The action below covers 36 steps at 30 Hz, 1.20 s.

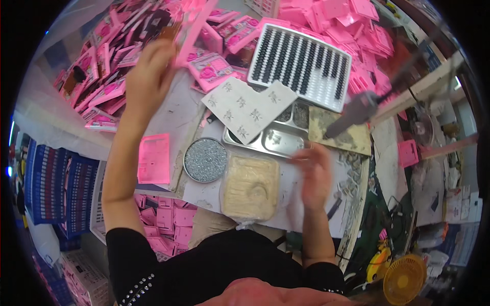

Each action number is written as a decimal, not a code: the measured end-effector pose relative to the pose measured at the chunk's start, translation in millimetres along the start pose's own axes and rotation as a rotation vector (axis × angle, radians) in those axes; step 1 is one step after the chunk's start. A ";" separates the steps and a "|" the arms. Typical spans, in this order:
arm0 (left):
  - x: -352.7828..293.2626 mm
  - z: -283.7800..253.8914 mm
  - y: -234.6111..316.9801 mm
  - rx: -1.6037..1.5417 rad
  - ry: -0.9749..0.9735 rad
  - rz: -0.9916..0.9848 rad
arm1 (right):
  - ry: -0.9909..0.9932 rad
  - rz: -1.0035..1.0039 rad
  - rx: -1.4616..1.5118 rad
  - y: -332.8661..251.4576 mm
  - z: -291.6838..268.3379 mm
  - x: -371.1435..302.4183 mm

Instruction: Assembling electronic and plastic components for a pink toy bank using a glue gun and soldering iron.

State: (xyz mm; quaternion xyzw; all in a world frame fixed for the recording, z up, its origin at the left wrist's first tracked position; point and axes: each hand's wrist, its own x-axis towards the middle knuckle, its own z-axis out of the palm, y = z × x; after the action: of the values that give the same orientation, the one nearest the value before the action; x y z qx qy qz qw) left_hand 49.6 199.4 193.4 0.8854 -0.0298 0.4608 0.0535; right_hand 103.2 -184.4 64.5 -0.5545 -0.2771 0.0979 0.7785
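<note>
My left hand [150, 71] reaches to the far left, over a heap of pink plastic toy cases [212, 69]. Its fingers are closed on a pink plastic panel [196, 33], which is tilted on edge and partly blurred. My right hand [316, 176], smeared by motion, is over the bench just in front of a metal tray [279, 142]; whether it holds anything is unclear. Beyond it hangs an electric screwdriver [354, 115], tip pointing down-left. A single pink panel [154, 159] lies flat near my left forearm.
A round tin of small silver screws [205, 160] stands beside a plastic-wrapped tan block [251, 187]. Behind are a patterned card [249, 107] and a white tray of black parts [301, 64]. Pink parts [337, 20] pile up at the back; a yellow fan [404, 279] stands lower right.
</note>
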 end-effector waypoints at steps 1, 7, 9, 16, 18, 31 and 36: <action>-22.0 -7.0 15.9 0.018 -0.009 0.098 | -0.170 0.229 0.321 13.0 7.1 2.0; -148.7 -24.4 120.6 -0.664 -0.766 -0.129 | -0.171 0.671 1.085 46.3 28.5 -25.3; -179.1 -11.8 135.8 -0.711 -0.831 -0.116 | -0.057 0.742 0.581 43.3 20.7 -44.4; -248.2 12.4 147.8 -0.720 -0.662 0.116 | -0.065 0.302 -0.895 27.3 -2.0 -77.9; -236.5 6.4 147.8 -0.645 -0.726 0.129 | -0.134 0.177 -1.023 39.0 -3.3 -80.0; -283.4 -3.7 148.3 -0.680 -0.585 -0.167 | -0.197 0.306 -0.876 43.8 -17.6 -75.6; -327.5 -17.3 179.7 -0.831 -0.849 -0.264 | 0.043 0.336 -0.779 42.3 -52.8 -91.2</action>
State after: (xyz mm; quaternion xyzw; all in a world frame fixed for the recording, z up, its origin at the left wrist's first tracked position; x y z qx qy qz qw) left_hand -170.6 24.4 -52.9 0.8931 -0.1157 0.0069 0.4348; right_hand 62.8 -253.6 -16.0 -0.8468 -0.1828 0.0999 0.4894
